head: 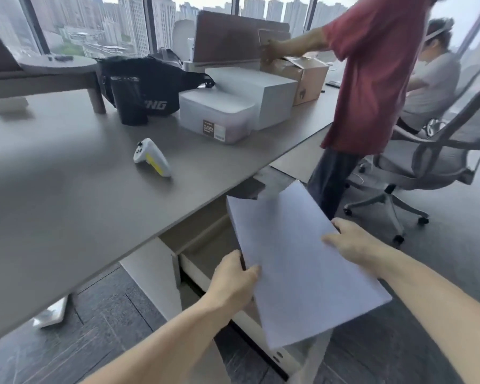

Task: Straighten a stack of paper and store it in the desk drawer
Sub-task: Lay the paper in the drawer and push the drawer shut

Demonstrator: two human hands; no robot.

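A white stack of paper (297, 259) hangs in the air, tilted, over the open desk drawer (203, 253) under the grey desk's (94, 189) edge. My left hand (234, 278) grips the stack's left edge, thumb on top. My right hand (352, 241) holds its right edge from above. The stack hides most of the drawer; only the brown inside at the left and the white front rail (261, 331) show.
On the desk lie a white and yellow controller (151, 157), a plastic storage box (216, 117), white boxes, a black bag (142, 87) and a cardboard box. A person in a red shirt (372, 79) stands close right of the drawer; an office chair (427, 162) stands behind.
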